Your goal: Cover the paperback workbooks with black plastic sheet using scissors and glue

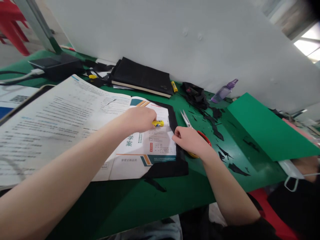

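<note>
An open book (75, 113) lies on the green table, and black covering material (165, 169) is folded over the right edges of its cover. My left hand (141, 118) is closed around a yellow glue stick (158, 123) above the printed inside of that cover. At the cover's right edge, my right hand (186, 136) is closed with fingertips pinching the black border. Beside and partly under that wrist lie scissors (187, 119) with red and yellow handles, blades pointing away. A yellow cap-like piece (174, 86) sits behind the cover.
A black-covered book (142, 76) lies at the back. To its right are crumpled black material (195, 95) and a purple spray bottle (225, 90). Black scraps (238, 169) litter the right side. A green board (270, 126) stands there, with another person partly visible beyond.
</note>
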`<state>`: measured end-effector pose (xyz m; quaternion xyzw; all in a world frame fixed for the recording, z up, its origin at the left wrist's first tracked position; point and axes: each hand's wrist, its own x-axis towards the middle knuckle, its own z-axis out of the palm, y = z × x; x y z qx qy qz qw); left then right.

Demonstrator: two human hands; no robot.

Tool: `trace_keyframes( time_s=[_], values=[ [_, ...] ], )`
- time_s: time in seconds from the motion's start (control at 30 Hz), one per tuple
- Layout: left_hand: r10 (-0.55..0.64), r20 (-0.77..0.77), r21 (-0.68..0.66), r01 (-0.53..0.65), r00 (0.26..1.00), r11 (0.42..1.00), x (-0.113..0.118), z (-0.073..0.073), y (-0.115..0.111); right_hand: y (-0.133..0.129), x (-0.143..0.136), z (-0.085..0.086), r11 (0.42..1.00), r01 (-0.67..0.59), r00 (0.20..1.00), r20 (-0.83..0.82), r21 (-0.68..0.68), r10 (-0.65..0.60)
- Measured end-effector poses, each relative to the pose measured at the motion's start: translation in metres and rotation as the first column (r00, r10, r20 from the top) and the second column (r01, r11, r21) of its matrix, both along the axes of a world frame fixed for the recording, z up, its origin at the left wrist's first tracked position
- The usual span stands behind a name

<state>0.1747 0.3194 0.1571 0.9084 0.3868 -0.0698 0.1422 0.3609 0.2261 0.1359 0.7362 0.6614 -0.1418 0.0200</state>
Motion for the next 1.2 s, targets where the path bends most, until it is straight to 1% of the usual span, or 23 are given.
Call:
trace_keyframes(
  time_s=[0.1, 0.23, 0.37, 0.53, 0.73, 0.87, 0.97, 1.2],
  values=[
    [0.025, 0.026, 0.036, -0.026, 0.999, 0.999, 0.006, -0.007, -0.003, 0.002, 0.001, -0.002, 1.0, 0.002, 1.0, -0.002, -0.006, -0.002],
    [0.025, 0.054, 0.022, -0.027, 0.998, 0.999, 0.009, -0.016, -0.003, 0.004, 0.001, -0.002, 1.0, 0.009, 1.0, 0.005, -0.015, -0.009],
    [0.011, 0.085, 0.008, -0.012, 0.996, 1.0, 0.01, -0.022, -0.002, 0.004, 0.001, 0.0, 1.0, 0.006, 1.0, -0.011, -0.021, -0.006],
    [-0.007, 0.099, 0.004, 0.006, 0.995, 1.0, 0.011, -0.023, -0.002, 0.004, 0.005, -0.003, 1.0, 0.011, 0.999, -0.031, -0.003, -0.011],
    [-0.006, 0.077, 0.004, 0.005, 0.997, 1.0, 0.011, -0.021, -0.003, 0.005, 0.007, -0.01, 0.995, -0.038, 0.996, -0.08, 0.092, 0.045],
    [-0.013, 0.077, 0.0, 0.013, 0.997, 1.0, 0.011, -0.021, -0.002, 0.005, 0.007, -0.012, 0.995, -0.046, 0.993, -0.104, 0.086, 0.055],
    [-0.007, 0.085, 0.001, 0.007, 0.996, 1.0, 0.011, -0.024, -0.001, 0.006, 0.007, -0.013, 0.995, -0.038, 0.99, -0.131, 0.09, 0.049],
    [-0.008, 0.139, 0.031, 0.004, 0.99, 1.0, 0.016, -0.036, 0.0, 0.008, 0.008, -0.012, 0.996, -0.061, 0.994, -0.085, 0.068, 0.067]
  ],
)
